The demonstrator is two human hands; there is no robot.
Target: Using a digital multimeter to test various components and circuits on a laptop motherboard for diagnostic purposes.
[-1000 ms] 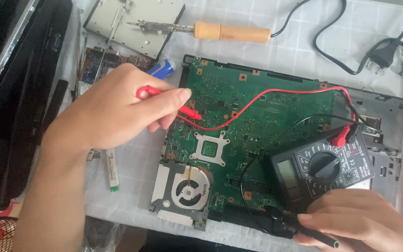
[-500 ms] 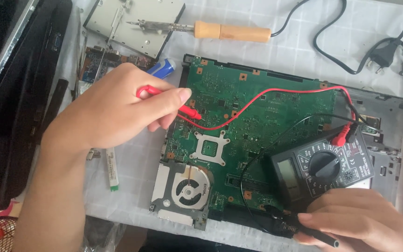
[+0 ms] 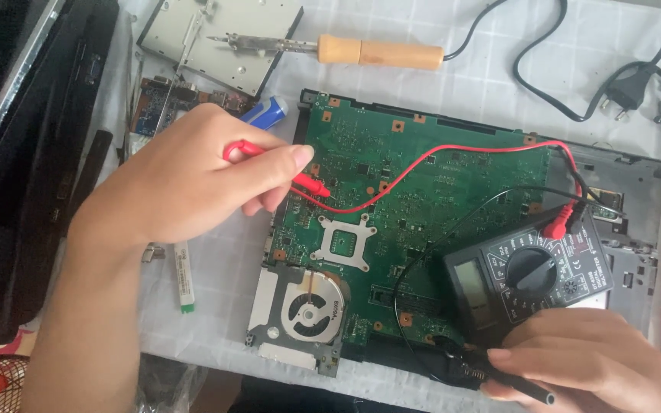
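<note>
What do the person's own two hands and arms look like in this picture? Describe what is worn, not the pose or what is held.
Both the left hand and the right hand are bare: no gloves, rings, watch or wristband can be seen. The left forearm is uncovered along its whole visible length, with no sleeve showing. Only the right hand and wrist are in frame, also without a sleeve. Fingernails are short and unpainted.
</note>
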